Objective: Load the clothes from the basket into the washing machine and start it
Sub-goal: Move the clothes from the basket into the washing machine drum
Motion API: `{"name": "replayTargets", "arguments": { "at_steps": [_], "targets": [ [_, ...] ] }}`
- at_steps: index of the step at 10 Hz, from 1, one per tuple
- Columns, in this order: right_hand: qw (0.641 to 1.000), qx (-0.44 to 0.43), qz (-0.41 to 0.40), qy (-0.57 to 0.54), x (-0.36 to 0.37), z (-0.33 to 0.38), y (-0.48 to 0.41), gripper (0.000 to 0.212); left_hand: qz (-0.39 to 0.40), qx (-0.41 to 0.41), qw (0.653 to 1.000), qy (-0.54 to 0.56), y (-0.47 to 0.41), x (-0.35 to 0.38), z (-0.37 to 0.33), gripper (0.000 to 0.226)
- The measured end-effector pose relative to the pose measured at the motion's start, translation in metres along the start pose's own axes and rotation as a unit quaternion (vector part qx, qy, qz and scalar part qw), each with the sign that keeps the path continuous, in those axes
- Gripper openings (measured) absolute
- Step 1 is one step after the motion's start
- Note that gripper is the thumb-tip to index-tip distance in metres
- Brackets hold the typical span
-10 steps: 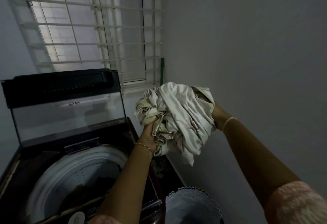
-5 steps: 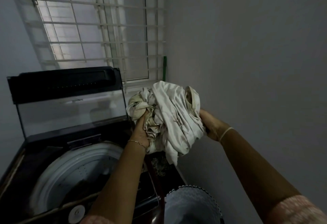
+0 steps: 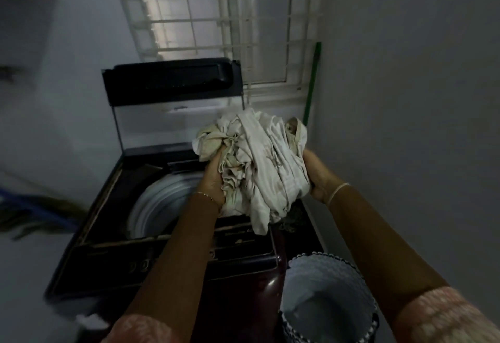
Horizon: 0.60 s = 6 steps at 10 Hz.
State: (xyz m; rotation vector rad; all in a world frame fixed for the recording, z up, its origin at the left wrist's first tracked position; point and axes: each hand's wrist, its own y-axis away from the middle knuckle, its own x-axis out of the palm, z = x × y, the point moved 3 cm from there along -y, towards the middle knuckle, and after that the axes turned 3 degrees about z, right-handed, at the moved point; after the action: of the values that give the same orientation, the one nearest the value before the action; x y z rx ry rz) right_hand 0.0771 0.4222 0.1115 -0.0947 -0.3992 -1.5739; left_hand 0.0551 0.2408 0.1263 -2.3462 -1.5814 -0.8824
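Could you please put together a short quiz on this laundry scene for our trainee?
1. True or false: the washing machine has its lid raised.
2. The bundle of clothes is held by: A) one hand, B) both hands, C) no hand.
3. Fill in: as the camera sees it, the basket stands on the machine's ____ side.
Key: 1 true. 2 B: the left hand and right hand both grip it. 3 right.

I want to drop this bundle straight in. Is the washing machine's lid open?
Open. The lid stands upright behind the drum, whose white rim is exposed.
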Motion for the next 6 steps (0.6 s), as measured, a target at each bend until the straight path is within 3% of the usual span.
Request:
{"name": "replayTargets", "arguments": {
  "at_steps": [1,3,5,6],
  "targets": [
    [0.999,0.03,0.006,0.019,0.02,-0.015,-0.02,0.052,-0.044,0.009,0.999,-0.003,0.006,-0.02,-0.01,0.048],
    [0.996,0.043,0.075,0.036,0.055,-0.019,-0.065,0.049,-0.084,0.035,0.994,-0.057,-0.008,-0.063,-0.031,0.051],
    [0.995,0.06,0.057,0.049,0.085,-0.023,-0.116,0.055,-0.184,0.028,0.978,-0.096,-0.044,-0.132,-0.056,0.055],
    [0.993,0.083,0.057,0.056,0.095,-0.032,-0.149,0.055,-0.165,-0.026,0.975,-0.146,-0.045,-0.14,-0.072,0.069]
  ]
}}
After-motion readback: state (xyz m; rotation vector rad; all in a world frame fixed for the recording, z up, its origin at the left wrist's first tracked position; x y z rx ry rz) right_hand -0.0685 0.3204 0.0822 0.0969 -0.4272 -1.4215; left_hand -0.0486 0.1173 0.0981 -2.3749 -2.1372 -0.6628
